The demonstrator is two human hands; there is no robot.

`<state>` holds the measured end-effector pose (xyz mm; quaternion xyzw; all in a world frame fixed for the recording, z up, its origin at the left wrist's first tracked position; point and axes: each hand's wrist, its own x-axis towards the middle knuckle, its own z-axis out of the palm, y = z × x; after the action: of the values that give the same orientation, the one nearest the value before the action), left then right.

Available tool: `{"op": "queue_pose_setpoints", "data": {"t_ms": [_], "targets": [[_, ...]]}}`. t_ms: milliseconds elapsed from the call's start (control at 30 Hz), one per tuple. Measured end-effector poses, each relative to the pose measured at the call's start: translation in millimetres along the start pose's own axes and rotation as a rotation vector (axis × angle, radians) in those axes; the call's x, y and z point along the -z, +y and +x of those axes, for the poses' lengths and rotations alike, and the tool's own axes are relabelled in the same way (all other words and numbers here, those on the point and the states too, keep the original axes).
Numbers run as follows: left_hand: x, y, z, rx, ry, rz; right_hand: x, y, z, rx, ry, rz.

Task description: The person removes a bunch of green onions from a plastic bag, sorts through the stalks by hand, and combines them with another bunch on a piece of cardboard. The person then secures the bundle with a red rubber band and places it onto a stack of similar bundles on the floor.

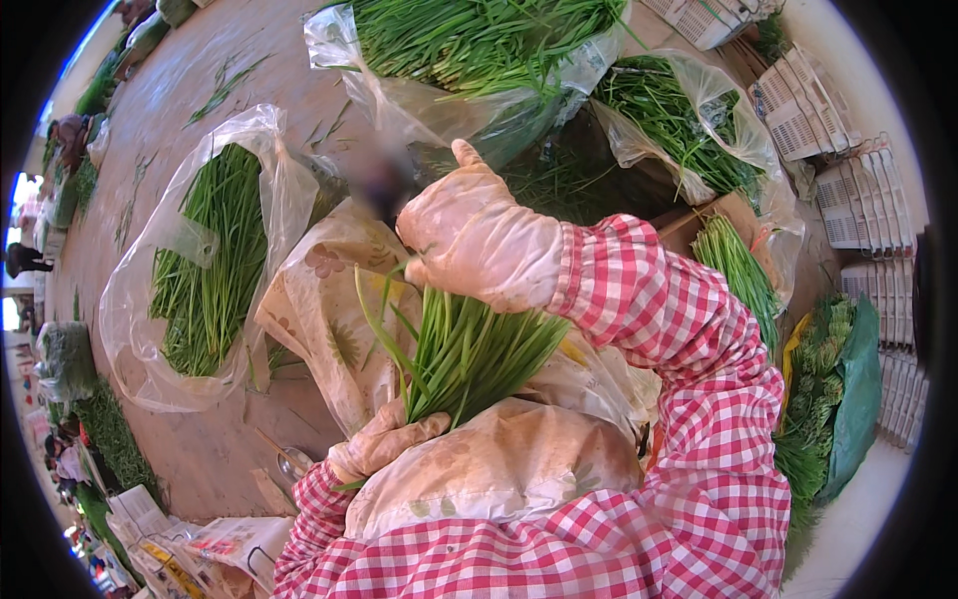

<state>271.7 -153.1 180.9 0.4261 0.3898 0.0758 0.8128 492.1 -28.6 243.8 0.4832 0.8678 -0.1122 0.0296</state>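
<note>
My left hand (391,443), in a pale thin glove, grips a loose bunch of garlic chives (479,352) low on the bunch. The blades fan up and to the right over my lap. My right hand (483,236), also gloved, is just above the bunch with its fingers bent. A few stray blades pass close to its fingertips. Its palm side is hidden, so I cannot tell whether it pinches anything. A stained, flower-patterned apron (494,457) covers my lap and knees beneath the bunch.
A clear plastic bag of chives (217,262) stands at the left. Larger open bags of chives (479,37) and more chives (673,112) lie ahead and to the right. Tied bundles (819,367) rest beside a green sheet at the far right. Stacked newspapers (804,101) line the right side.
</note>
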Motion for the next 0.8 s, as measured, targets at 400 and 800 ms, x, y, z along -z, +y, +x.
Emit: {"op": "queue_pose_setpoints", "data": {"t_ms": [400,800], "targets": [[3.8,-4.4,-2.0,0.033,-0.036,-0.166,-51.6,84.8,-21.4,-0.278,0.742,-0.197],[-6.1,0.6,-2.8,-0.021,0.058,-0.035,-62.2,37.9,-77.4,-0.043,0.651,0.616]]}}
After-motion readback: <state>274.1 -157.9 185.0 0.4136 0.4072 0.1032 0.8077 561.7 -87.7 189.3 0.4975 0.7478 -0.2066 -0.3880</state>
